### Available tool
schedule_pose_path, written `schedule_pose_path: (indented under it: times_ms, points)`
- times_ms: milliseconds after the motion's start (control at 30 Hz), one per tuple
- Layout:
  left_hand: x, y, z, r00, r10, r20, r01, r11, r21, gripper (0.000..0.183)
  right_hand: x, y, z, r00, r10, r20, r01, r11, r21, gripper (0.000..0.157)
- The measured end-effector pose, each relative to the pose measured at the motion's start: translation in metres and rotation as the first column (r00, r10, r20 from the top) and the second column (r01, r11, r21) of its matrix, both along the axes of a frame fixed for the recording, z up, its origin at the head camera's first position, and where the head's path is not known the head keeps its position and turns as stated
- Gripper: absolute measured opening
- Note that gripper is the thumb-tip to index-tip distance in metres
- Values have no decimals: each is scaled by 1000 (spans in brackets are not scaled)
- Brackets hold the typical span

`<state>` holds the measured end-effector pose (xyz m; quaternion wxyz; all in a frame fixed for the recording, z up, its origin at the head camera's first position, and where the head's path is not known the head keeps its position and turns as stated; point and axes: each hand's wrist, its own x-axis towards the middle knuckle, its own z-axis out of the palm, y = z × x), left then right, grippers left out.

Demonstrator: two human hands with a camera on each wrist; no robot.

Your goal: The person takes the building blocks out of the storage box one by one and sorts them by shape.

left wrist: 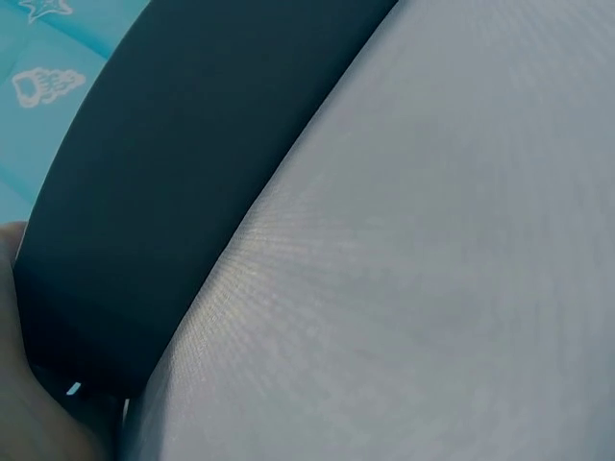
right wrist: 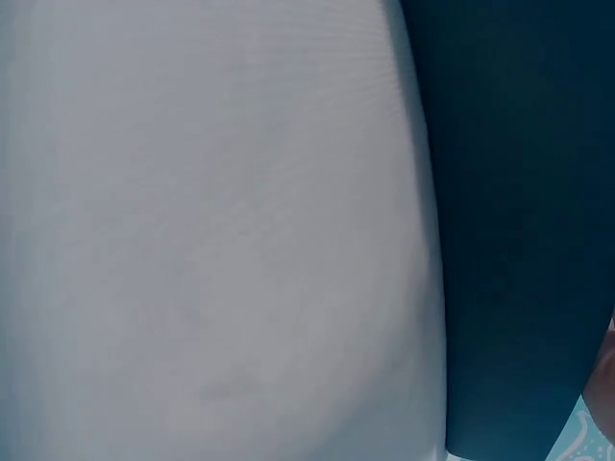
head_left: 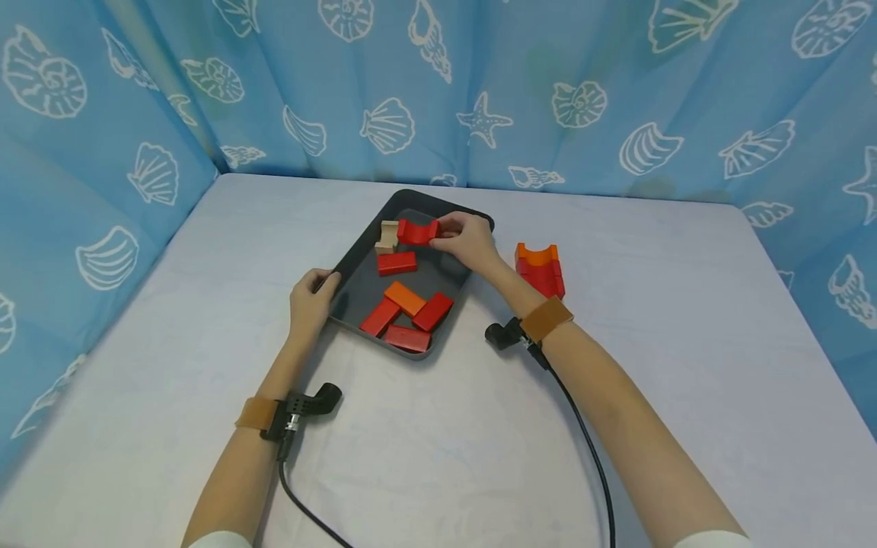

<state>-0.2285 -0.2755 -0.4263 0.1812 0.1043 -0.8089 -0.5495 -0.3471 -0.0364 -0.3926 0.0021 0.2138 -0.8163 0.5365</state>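
Note:
A dark grey tray [head_left: 361, 293] lies tilted on the table, with wooden blocks inside. My left hand [head_left: 311, 301] grips its left rim, thumb and fingers on either side. At the far end, my right hand [head_left: 466, 240] pinches a red arch block [head_left: 416, 233] by its right end, over the tray. Right beside that block is a plain wood arch block [head_left: 387, 236]. Just nearer lies a red rectangular block [head_left: 397, 264]. An orange block [head_left: 405, 298] and several red blocks [head_left: 433, 312] fill the near end. Both wrist views mostly show the tray's outer wall [left wrist: 192, 163].
To the right of the tray, red arch blocks [head_left: 540, 278] stand lined up with an orange arch block [head_left: 537, 255] at the back. A white cloth [head_left: 438, 441] covers the table. Blue shell-print curtains [head_left: 514, 91] hang behind and left. Cables [head_left: 582, 426] trail from both wrist cameras.

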Motion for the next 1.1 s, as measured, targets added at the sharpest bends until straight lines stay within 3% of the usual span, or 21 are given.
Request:
schedule_pose_path:
  times_ms: [400, 867, 1100]
  points:
    - [2, 3, 0, 1000, 0, 3, -1, 1000, 15, 29, 6, 9, 7, 1000, 13, -18, -14, 1000, -24, 28]
    - [3, 4, -2, 1000, 8, 14, -8, 1000, 17, 29, 14, 24, 12, 1000, -13, 22, 14, 999, -45, 28]
    - [4, 3, -1, 999, 5, -40, -4, 999, 36, 34, 17, 27, 15, 999, -32, 18, 33, 996, -88, 29]
